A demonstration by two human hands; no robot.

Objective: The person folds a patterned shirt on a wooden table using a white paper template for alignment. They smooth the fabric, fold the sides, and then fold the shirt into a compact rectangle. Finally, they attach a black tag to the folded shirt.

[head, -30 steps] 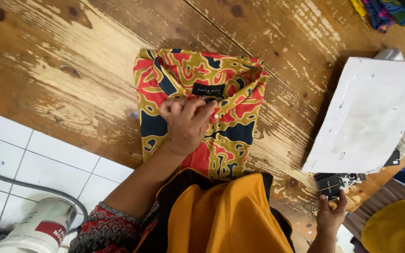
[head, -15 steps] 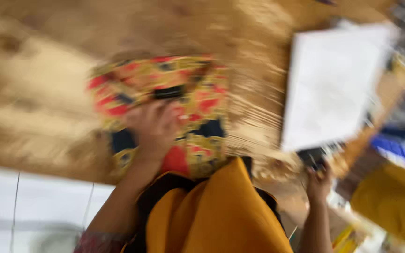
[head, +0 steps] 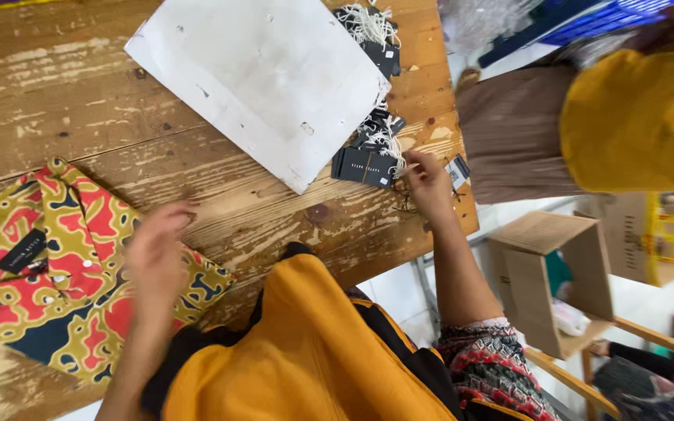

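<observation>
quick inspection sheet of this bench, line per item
surface: worn wooden table, scratched, pale patches
job's things: folded batik shirt at the near left; heap of black hang tags with white strings by the right edge
clutter: white sheet lying partly over the tags
grippers: left hand blurred over the shirt's edge, empty; right hand at the tags, grip unclear
cables: nothing seen
surroundings: open cardboard box and wooden stools right of the table

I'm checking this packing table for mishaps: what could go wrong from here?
The right hand picks at black tags lying near the table edge; a nudge might drop some, or tangle their white strings. The left hand hovers blurred over the folded patterned shirt and could rumple its fold. The white sheet covers part of the tag pile.
</observation>
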